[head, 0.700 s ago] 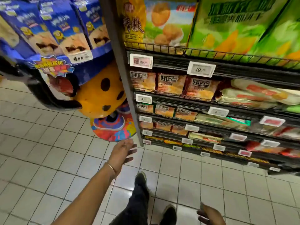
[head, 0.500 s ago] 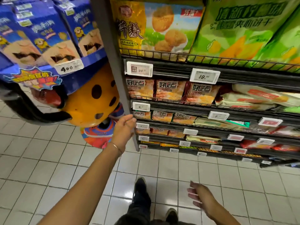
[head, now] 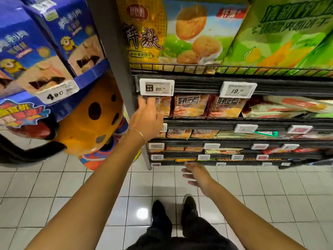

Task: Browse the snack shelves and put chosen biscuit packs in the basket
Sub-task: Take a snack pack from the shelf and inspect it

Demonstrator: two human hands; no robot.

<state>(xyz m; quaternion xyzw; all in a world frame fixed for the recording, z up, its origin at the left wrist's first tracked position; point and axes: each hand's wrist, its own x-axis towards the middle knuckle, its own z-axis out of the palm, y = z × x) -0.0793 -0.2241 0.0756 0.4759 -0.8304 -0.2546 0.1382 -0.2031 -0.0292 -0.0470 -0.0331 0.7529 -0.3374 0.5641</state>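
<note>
Orange biscuit packs [head: 189,105] stand in a row on the second shelf, under the white price tags [head: 156,86]. My left hand [head: 146,120] reaches up to the leftmost orange pack [head: 164,105], and its straight fingers lie against the pack's front. I cannot tell whether they hold it. Down by the lowest shelf, over the floor, my right hand [head: 193,174] hangs with loosely spread fingers and holds nothing. No basket is in view.
Large yellow [head: 167,33] and green [head: 281,33] biscuit bags fill the top shelf. The grey shelf post [head: 115,51] stands left of my left hand. Blue boxes [head: 36,51] and an orange mascot display [head: 90,123] stand to the left. My feet [head: 173,212] are on white floor tiles.
My left hand rose from the lower shelf edge by the post to the leftmost orange pack. My right hand moved up and forward toward the bottom shelf. The view came closer to the shelves.
</note>
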